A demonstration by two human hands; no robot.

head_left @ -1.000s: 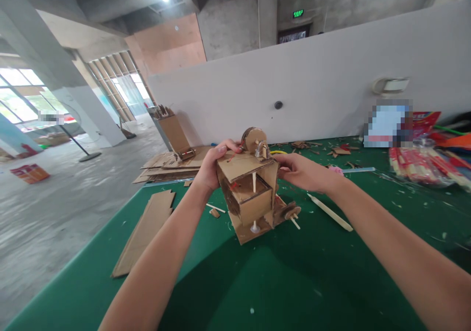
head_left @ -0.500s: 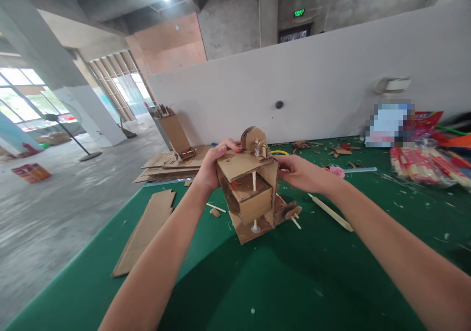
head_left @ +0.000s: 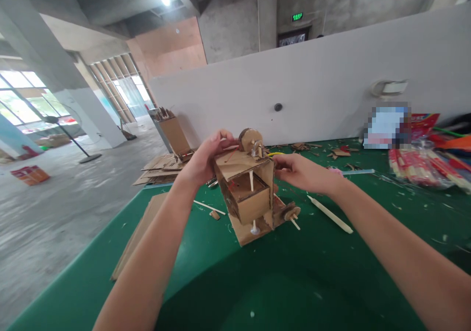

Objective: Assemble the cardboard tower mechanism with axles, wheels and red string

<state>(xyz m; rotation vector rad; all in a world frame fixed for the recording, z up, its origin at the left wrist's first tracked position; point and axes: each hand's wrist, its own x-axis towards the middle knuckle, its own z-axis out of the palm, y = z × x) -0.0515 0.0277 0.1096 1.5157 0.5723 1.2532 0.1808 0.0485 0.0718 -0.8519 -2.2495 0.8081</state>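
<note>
A brown cardboard model [head_left: 253, 201] stands on the green table between my hands. It has an open box in its middle, a thin wooden stick running upright through it, a round cardboard wheel [head_left: 250, 138] on top and a smaller wheel [head_left: 292, 212] on a stick low at its right. My left hand [head_left: 210, 153] is closed on the upper left edge, its fingertips reaching behind the top towards the large wheel. At the upper right side, my right hand [head_left: 294, 170] grips the model's wall with curled fingers; some fingertips are hidden behind it.
A pale wooden stick [head_left: 329, 214] lies on the table [head_left: 294, 282] at right. A cardboard sheet [head_left: 138, 235] is partly behind my left forearm. Further back are stacked cardboard [head_left: 162, 166], cardboard scraps [head_left: 344, 150] and bagged sticks [head_left: 423, 166]. A white partition [head_left: 324, 85] stands behind.
My left hand has shifted up and slightly back along the model's top, its fingers now nearer the large wheel. The model has moved slightly left in view; my right hand stays at its right side.
</note>
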